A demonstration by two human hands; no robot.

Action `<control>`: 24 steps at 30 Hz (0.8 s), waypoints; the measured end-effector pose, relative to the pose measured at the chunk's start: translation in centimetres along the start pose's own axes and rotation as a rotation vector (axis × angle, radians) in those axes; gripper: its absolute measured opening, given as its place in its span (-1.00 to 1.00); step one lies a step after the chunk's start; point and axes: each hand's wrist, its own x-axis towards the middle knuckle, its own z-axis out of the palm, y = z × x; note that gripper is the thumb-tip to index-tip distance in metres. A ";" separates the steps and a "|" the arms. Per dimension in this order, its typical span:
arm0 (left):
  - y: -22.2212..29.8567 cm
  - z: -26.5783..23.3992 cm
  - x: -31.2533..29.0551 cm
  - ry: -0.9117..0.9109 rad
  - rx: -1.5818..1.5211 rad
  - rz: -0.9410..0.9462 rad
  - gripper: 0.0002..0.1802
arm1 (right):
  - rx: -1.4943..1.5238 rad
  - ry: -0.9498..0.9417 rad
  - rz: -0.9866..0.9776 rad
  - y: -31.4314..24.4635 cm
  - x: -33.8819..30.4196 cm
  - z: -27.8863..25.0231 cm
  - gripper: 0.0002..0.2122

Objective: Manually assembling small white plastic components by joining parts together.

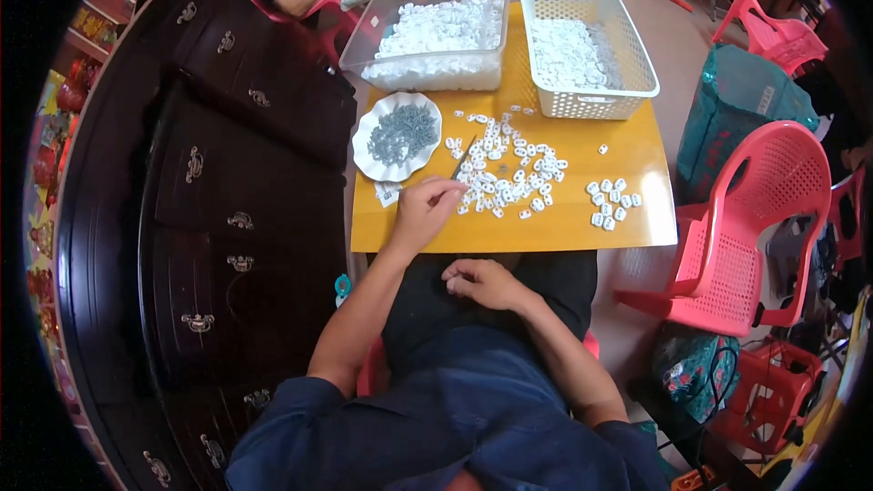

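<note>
Head view: white pieces point(503, 185) are placed toward surface's point(546, 235) front edge, presumably for reach; left hand point(426, 215): fingers curled, grip untellable; right hand point(486, 284): fingers loosely open, seemingly empty.

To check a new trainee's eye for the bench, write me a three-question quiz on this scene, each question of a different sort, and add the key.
1. Multiple choice: what does the scalloped white dish hold?
A) a folded cloth
B) small grey pieces
C) red buttons

2. True or false: the left hand is at the yellow table, while the right hand is over the lap.

3. Short answer: as the person sees it, on which side of the dish does the loose pile of white pieces lie?

Key:
1. B
2. True
3. The right side
</note>
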 end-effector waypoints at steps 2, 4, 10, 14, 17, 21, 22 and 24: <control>-0.4 -0.4 -2.2 0.020 -0.046 -0.022 -0.87 | 0.253 -0.088 0.017 -1.0 -0.2 -0.3 -0.81; -1.2 -0.7 -3.9 0.014 -0.077 -0.068 -0.88 | 0.305 -0.098 -0.004 -3.3 -0.7 -1.1 -0.81; -1.8 -1.0 -6.3 0.055 -0.111 -0.098 -0.90 | -0.168 0.480 -0.034 -8.0 -2.9 -5.4 -0.85; -2.3 -0.7 -6.8 0.075 -0.162 -0.106 -0.89 | -0.665 0.817 -0.094 -8.5 -3.5 -7.6 -0.90; -2.5 -0.8 -6.9 0.074 -0.155 -0.090 -0.89 | -0.759 0.890 -0.012 -8.5 -3.4 -8.1 -0.89; -2.8 -1.0 -7.0 0.097 -0.221 -0.057 -0.87 | -0.813 0.873 0.004 -7.5 -2.7 -7.6 -0.90; -2.8 -1.0 -7.0 0.102 -0.228 -0.046 -0.87 | -0.849 0.856 -0.019 -7.2 -2.3 -7.4 -0.91; -3.0 -1.0 -7.0 0.107 -0.246 -0.051 -0.87 | -0.892 0.836 -0.039 -6.9 -1.8 -6.9 -0.91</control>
